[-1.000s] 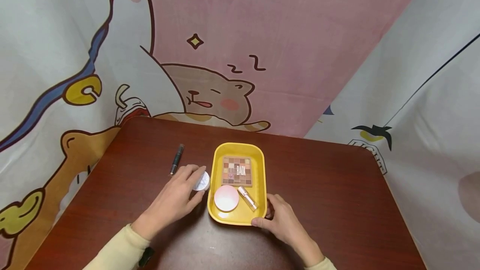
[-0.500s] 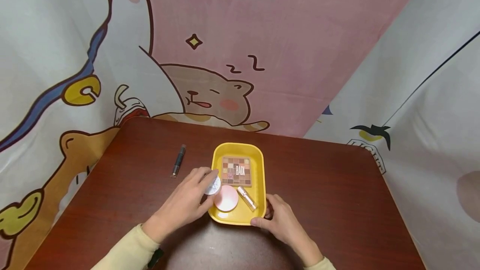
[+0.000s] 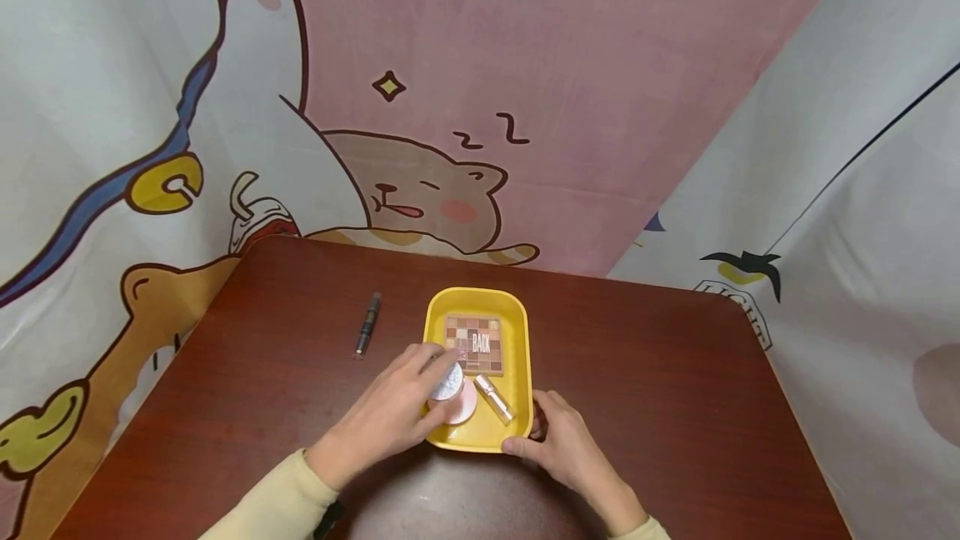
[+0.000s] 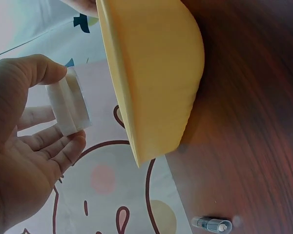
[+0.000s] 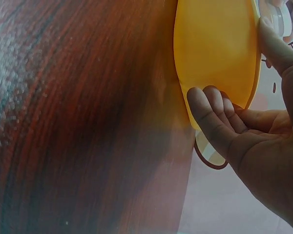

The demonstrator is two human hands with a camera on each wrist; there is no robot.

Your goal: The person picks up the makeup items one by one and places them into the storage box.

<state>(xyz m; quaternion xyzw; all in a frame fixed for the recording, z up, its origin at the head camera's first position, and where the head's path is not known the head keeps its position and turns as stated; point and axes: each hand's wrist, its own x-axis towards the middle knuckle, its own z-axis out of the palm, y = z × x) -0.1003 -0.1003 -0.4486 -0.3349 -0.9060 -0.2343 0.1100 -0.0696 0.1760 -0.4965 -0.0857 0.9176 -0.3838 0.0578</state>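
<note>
My left hand (image 3: 393, 407) pinches a small round clear-walled jar (image 3: 448, 383) with a pale silvery lid, thumb on one side and fingertips on the other. In the left wrist view the jar (image 4: 71, 105) is apart from the yellow tray (image 4: 156, 78), above its rim. The head view puts it over the tray's left part, covering some of a round pink compact (image 3: 468, 405). My right hand (image 3: 566, 440) grips the tray's near right corner, thumb at the rim, fingers against the outer wall. Inside the tray (image 3: 517, 340) lie an eyeshadow palette (image 3: 474, 344) and a lipstick tube (image 3: 495, 398).
A dark double-ended makeup pen (image 3: 367, 325) lies on the brown table (image 3: 637, 357), left of the tray. Behind the table hangs a cartoon-printed cloth (image 3: 585, 107).
My left hand has carried the jar rightward from beside the tray to over the pink compact. The pen has shifted slightly right. My right hand has stayed on the tray corner.
</note>
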